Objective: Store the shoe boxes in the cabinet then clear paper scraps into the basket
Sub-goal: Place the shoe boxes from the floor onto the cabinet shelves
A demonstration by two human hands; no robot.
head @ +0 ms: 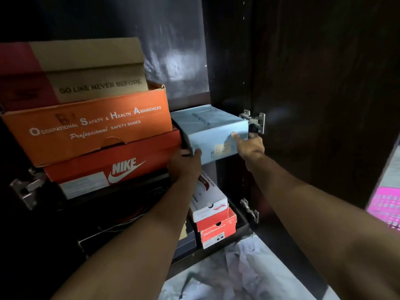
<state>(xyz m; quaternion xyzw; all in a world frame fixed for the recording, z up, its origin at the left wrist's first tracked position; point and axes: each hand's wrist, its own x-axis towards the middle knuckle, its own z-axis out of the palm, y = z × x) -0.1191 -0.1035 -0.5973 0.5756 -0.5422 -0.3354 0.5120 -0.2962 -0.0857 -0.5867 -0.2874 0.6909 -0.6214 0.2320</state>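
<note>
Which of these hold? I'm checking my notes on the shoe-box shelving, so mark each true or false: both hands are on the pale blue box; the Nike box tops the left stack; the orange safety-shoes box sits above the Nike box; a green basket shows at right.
1. Left hand and right hand are both on the pale blue box: true.
2. The Nike box tops the left stack: false, a brown box does.
3. The orange safety-shoes box sits above the Nike box: true.
4. A green basket shows at right: false, the basket is pink.

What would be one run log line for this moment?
step: storing box | left hand: holds light blue box | right hand: holds box | place: cabinet
</note>
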